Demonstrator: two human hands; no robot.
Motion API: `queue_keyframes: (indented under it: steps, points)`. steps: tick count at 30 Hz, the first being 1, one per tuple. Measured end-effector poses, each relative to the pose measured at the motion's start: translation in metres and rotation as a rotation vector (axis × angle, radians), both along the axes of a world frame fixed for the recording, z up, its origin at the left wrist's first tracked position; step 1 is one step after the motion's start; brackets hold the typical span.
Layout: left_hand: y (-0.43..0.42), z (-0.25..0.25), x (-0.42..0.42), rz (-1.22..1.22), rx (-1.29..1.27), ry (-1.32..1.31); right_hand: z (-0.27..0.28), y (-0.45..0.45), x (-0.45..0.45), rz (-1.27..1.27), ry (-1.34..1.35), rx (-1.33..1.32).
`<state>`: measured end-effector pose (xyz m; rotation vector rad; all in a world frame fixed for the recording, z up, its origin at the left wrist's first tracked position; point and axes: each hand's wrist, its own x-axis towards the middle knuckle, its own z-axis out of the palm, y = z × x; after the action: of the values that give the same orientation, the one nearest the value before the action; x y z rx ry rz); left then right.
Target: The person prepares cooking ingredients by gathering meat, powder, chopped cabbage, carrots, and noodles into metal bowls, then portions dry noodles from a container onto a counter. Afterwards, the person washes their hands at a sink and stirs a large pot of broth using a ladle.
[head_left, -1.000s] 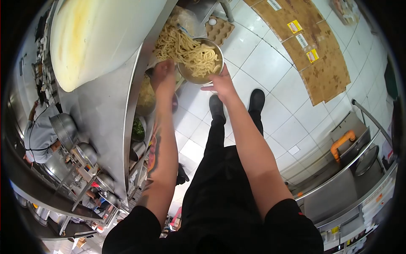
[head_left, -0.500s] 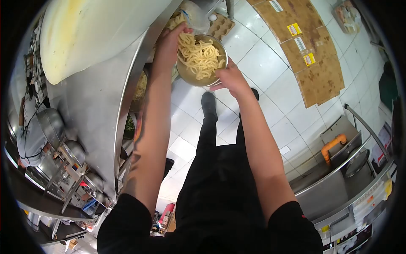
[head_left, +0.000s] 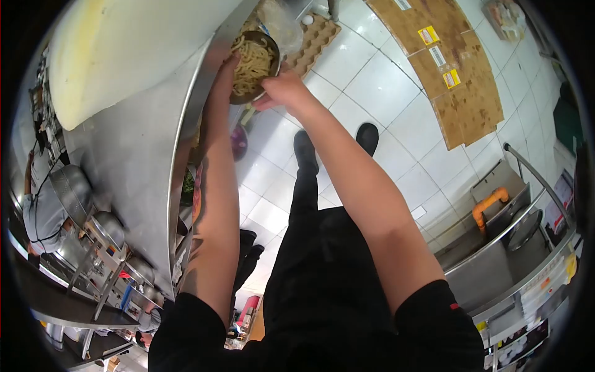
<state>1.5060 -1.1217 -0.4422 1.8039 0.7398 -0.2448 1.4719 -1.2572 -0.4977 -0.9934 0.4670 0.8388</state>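
Observation:
A metal bowl (head_left: 276, 61) full of thick pale noodles (head_left: 253, 65) is held under the edge of the steel counter (head_left: 133, 161). My right hand (head_left: 282, 90) grips the bowl's near right rim. At the bowl's left side is my left hand (head_left: 228, 67), partly in the counter's shadow; its fingers are mostly hidden, so what it holds cannot be made out. A clear plastic bag (head_left: 280, 26) lies just beyond the bowl. Beside the bag is an egg tray (head_left: 317, 42) with a white egg (head_left: 307, 20).
Flattened cardboard (head_left: 455, 80) lies on the tiled floor at the right. A steel sink unit (head_left: 489, 266) with an orange pipe (head_left: 489, 204) stands lower right. Another person (head_left: 43, 214) is at the far left. A purple object (head_left: 238, 141) sits below the bowl.
The bowl has moved left, towards the counter, with my right hand on it. My left hand has come down from above the bowl to its left side, and the loose noodles now lie inside.

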Motion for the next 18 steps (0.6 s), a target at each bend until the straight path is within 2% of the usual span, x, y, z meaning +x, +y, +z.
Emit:
queue_keyframes:
  steps: [1,3,5,6,8,9,10,11,12,13,14,15,17,18]
  points:
    - [0.003,-0.011,-0.006,0.001,-0.005,0.012,-0.002,0.002,-0.006,-0.013,0.011,0.034]
    - [0.011,-0.03,-0.016,-0.229,0.519,-0.152,0.004,0.003,-0.014,-0.018,0.024,0.066]
    - [0.016,-0.036,-0.021,-0.235,0.524,-0.091,0.006,-0.001,-0.014,0.148,0.003,-0.089]
    - [0.015,-0.035,-0.022,-0.243,0.533,-0.026,0.0,-0.002,-0.015,0.15,0.004,-0.094]
    - [0.012,-0.032,-0.018,-0.181,0.494,-0.035,-0.009,-0.004,-0.019,0.172,-0.313,-0.511]
    - [0.011,-0.031,-0.015,-0.12,0.459,-0.05,-0.01,-0.009,-0.018,0.176,-0.313,-0.513]
    - [0.017,-0.038,-0.013,-0.116,0.456,-0.051,-0.011,-0.015,-0.014,-0.017,-0.676,-0.777]
    - [0.031,-0.053,-0.012,-0.184,0.437,-0.172,-0.006,-0.02,-0.006,-0.225,-1.043,-1.027]
    - [0.043,-0.067,-0.01,-0.252,0.417,-0.293,0.002,-0.02,0.008,-0.223,-1.047,-1.028]
    - [0.052,-0.081,-0.009,-0.251,0.414,-0.292,0.01,-0.019,0.027,-0.123,-1.293,-0.927]
    - [0.059,-0.094,-0.007,-0.297,0.443,-0.441,0.013,-0.015,0.043,-0.018,-1.532,-0.811]
    - [0.062,-0.099,-0.006,-0.342,0.472,-0.592,0.011,-0.003,0.056,-0.017,-1.533,-0.812]
    - [0.054,-0.085,-0.007,-0.308,0.436,-0.555,0.008,0.026,0.077,0.566,-1.69,-0.905]
    - [0.047,-0.071,-0.008,-0.28,0.401,-0.513,0.014,0.027,0.083,0.564,-1.688,-0.899]
